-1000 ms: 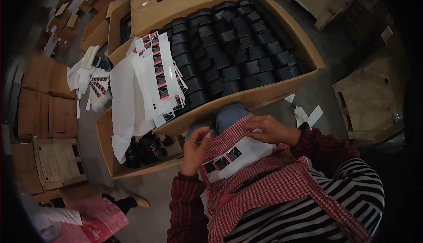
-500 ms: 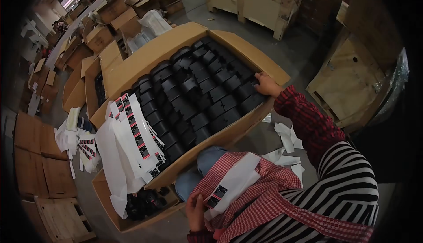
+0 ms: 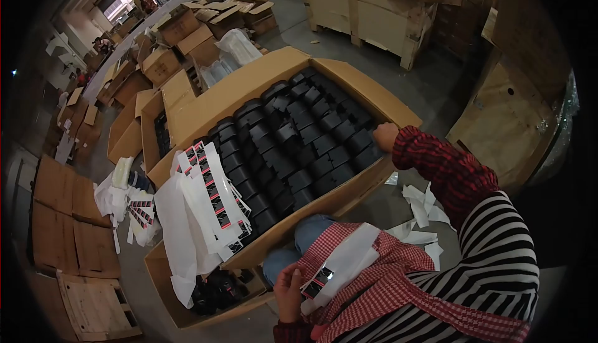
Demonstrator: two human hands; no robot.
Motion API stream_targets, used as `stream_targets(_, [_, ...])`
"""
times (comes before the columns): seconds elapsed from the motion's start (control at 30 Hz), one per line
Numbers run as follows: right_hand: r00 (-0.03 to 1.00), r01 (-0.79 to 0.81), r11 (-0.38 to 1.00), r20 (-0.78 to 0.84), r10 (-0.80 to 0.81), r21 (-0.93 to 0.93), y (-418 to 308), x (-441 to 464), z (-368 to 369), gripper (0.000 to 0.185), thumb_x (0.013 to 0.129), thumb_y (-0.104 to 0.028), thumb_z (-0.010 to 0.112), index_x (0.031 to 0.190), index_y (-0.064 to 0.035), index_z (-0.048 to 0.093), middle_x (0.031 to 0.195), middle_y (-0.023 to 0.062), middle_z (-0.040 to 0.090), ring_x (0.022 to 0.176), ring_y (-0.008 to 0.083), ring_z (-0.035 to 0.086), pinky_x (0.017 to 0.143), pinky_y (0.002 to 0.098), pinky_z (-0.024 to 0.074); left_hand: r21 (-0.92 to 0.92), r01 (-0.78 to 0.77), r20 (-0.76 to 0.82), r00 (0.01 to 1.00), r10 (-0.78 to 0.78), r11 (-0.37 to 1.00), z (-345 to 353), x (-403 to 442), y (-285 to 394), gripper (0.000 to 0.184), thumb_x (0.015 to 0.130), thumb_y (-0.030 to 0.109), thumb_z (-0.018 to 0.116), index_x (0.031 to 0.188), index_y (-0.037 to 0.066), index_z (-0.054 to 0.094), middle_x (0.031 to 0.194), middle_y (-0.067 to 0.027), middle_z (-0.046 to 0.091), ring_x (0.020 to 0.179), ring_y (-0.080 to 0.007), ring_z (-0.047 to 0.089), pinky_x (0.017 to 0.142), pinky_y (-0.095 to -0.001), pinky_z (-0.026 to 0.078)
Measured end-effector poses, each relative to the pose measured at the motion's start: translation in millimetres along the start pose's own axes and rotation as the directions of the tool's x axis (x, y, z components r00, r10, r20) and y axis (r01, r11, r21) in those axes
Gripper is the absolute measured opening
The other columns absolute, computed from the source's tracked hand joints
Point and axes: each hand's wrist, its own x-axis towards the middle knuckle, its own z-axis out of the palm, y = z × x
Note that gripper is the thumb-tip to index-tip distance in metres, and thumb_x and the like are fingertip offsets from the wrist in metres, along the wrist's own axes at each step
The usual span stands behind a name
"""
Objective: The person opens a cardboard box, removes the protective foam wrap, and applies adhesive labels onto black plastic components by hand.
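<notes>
A large cardboard box [image 3: 339, 209] in front of me is packed with rows of black plastic parts [image 3: 293, 140]. My right hand [image 3: 385, 136] is at the box's right rim, fingers curled against the nearest black parts; whatever they grip is hidden. Across my lap, on a red-checked apron [image 3: 398, 262], lies a white label sheet [image 3: 349, 259] with dark and red labels. Closed at the sheet's left edge, my left hand [image 3: 288, 290] pinches it between thumb and fingers. More label sheets [image 3: 215, 197] are fanned over the box's left corner.
Below the box's near left side stands another open carton [image 3: 165, 281] with black parts inside. Discarded white paper [image 3: 423, 206] litters the floor at right. Wooden crates [image 3: 367, 16] stand behind, and several open cartons [image 3: 177, 25] fill the back left.
The whole view has shifted, so the scene sits lower and further right. My right hand's fingers are more curled at the rim. My left hand stays by the label sheet.
</notes>
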Motion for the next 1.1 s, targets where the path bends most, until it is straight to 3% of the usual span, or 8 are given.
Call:
stream_targets(0.2, [0.998,-0.07,0.998,0.007,0.07,-0.005,23.3,-1.8,-129.8,0.021,0.076,-0.004,0.057,0.093,-0.001,0.07,0.087,0.0169,0.069,0.08,0.0283,0.068,0.072,0.0358,0.0553,-0.073,0.065,-0.007,0.998,-0.066,0.995,-13.5,-7.0,14.4,0.019,0.095,0.01,0.054,0.111,0.001,0.058,0.1,-0.0065,0.066,0.091,-0.0126,0.062,0.081,-0.0257,0.05])
stream_targets(0.37, [0.848,-0.15,0.056,0.158,-0.507,0.987,-11.6,-13.5,-144.4,0.02,0.079,-0.009,0.063,0.095,0.0017,0.068,0.081,0.0079,0.065,0.078,0.015,0.063,0.072,0.0292,0.0535,-0.04,-0.122,0.193,0.973,0.128,0.992,24.7,10.1,59.2,0.034,0.095,0.011,0.053,0.128,0.002,0.047,0.119,-0.0119,0.059,0.103,-0.0189,0.06,0.086,-0.0294,0.05])
stream_targets(0.43, [0.803,-0.173,0.028,0.157,-0.575,0.985,-59.4,-22.8,-125.0,0.01,0.085,-0.013,0.059,0.081,-0.0103,0.067,0.06,-0.0056,0.055,0.044,0.0031,0.046,0.036,0.0185,0.0336,-0.12,-0.14,0.277,0.946,0.168,0.983,50.1,20.2,77.5,0.052,0.095,0.012,0.053,0.141,0.005,0.031,0.135,-0.0149,0.046,0.114,-0.0243,0.054,0.091,-0.0332,0.048])
stream_targets(0.67, [0.6,-0.217,0.249,0.33,-0.729,0.944,-140.9,-68.8,-168.2,0.023,0.088,-0.014,0.054,0.102,-0.0027,0.068,0.053,-0.0016,0.054,0.031,0.0053,0.041,0.026,0.0178,0.0205,0.125,-0.605,0.299,0.779,0.552,0.786,76.6,51.6,104.4,0.06,0.089,0.018,0.066,0.138,0.003,0.036,0.139,-0.0137,0.041,0.119,-0.0202,0.049,0.097,-0.0305,0.042])
stream_targets(0.77, [0.624,-0.319,0.067,0.263,-0.736,0.945,-139.8,-75.5,-184.3,0.037,0.092,-0.019,0.053,0.124,-0.0011,0.055,0.086,0.0068,0.066,0.061,0.0096,0.063,0.041,0.0182,0.0425,0.11,-0.266,0.374,0.904,0.208,0.958,74.4,47.0,110.1,0.045,0.095,0.022,0.059,0.132,0.003,0.042,0.128,-0.0108,0.051,0.115,-0.0181,0.051,0.096,-0.0327,0.043])
stream_targets(0.87, [0.795,-0.144,-0.366,-0.112,-0.596,0.919,-137.4,-86.2,-185.0,0.093,0.087,-0.035,0.067,0.148,0.0034,0.008,0.147,0.019,0.031,0.134,0.0261,0.036,0.106,0.036,0.035,-0.39,-0.244,0.0,0.964,0.265,0.888,84.6,40.9,107.2,0.044,0.1,0.037,0.045,0.129,0.004,0.045,0.125,-0.0089,0.053,0.113,-0.017,0.051,0.099,-0.0339,0.041])
stream_targets(0.97, [0.804,0.304,-0.046,-0.283,-0.523,0.951,-167.8,-100.6,-142.3,0.102,0.077,-0.02,0.079,0.148,0.0021,0.01,0.145,0.0182,0.034,0.132,0.0228,0.036,0.105,0.0324,0.0347,-0.569,-0.065,0.212,0.952,0.223,0.82,93.8,42.4,90.6,0.051,0.102,0.042,0.037,0.138,0.005,0.038,0.134,-0.007,0.046,0.12,-0.0172,0.046,0.101,-0.0335,0.039])
stream_targets(1.1, [0.785,0.126,-0.253,-0.253,-0.566,0.959,-169.3,-105.5,-146.5,0.091,0.079,-0.018,0.076,0.147,0.0,0.019,0.136,0.0137,0.042,0.124,0.0195,0.043,0.102,0.0301,0.0372,-0.544,0.025,0.296,0.941,0.164,0.839,74.5,35.9,86.5,0.048,0.101,0.033,0.043,0.139,0.004,0.036,0.131,-0.0082,0.049,0.116,-0.0167,0.049,0.1,-0.0328,0.04])
